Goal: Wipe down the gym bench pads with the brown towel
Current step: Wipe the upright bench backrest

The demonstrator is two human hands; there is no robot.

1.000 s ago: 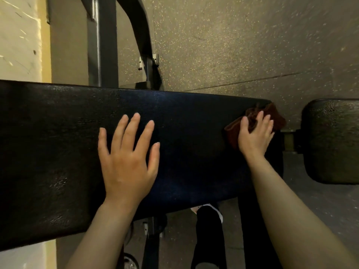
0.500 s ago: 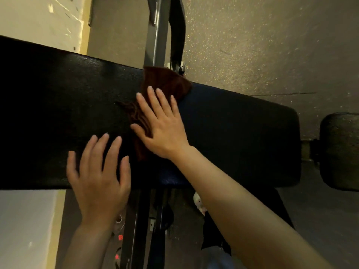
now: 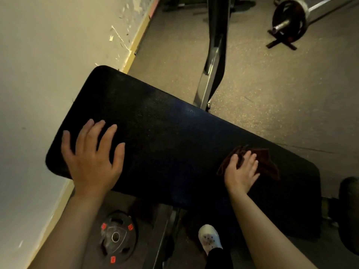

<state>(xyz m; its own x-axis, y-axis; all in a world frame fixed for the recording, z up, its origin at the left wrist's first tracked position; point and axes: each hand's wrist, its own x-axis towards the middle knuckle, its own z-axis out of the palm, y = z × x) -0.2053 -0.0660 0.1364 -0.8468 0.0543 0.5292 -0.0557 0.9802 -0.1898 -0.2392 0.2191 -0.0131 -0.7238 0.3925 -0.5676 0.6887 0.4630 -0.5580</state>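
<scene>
I see the black bench pad (image 3: 165, 136) running slantwise across my view. My left hand (image 3: 91, 162) lies flat on it, and my right hand (image 3: 240, 171) presses the brown towel (image 3: 266, 162) against it.

I am seeing my right hand (image 3: 241, 172) sliding the brown towel (image 3: 266, 162) back along the long bench pad (image 3: 174, 144), from the middle where it was half a second ago toward the right end. My left hand (image 3: 93, 158) is now lying flat near the pad's left end. My view is swinging, bringing the wall (image 3: 48, 55) and a floor weight plate (image 3: 116, 236) into sight.
</scene>
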